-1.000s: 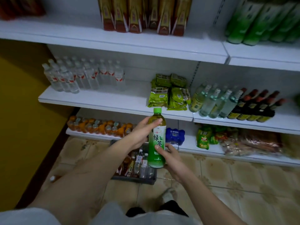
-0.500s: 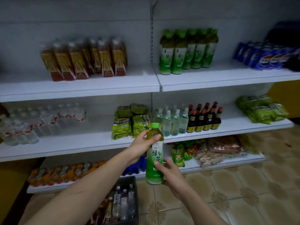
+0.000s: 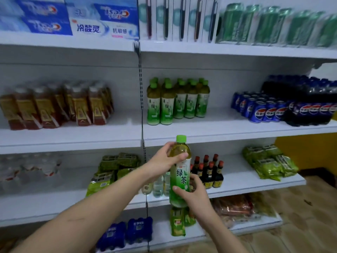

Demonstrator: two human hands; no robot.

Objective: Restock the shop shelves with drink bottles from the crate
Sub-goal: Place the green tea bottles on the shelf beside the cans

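White shop shelves (image 3: 228,128) fill the view in several tiers. Top tier: blue-and-white toothpaste boxes (image 3: 102,19) at left, carded items at centre, blurred green packs at right. Second tier: amber drink cartons (image 3: 54,106) at left, a cluster of upright green tea bottles (image 3: 177,101) just right of the slotted upright, and blue cola cans (image 3: 262,110) beside dark cola bottles farther right. Third tier: clear water bottles at left, green snack bags (image 3: 113,170) near the centre, small dark red-capped bottles (image 3: 209,170), more green bags at far right. Lowest tier: blue packs (image 3: 125,232) and further snack bags. In front of the third tier, a single green tea bottle (image 3: 179,172) is held upright in the air, cap uppermost. The left hand (image 3: 164,161) is wrapped round its shoulder; the right hand (image 3: 193,194) grips its lower body, thumb across the label.
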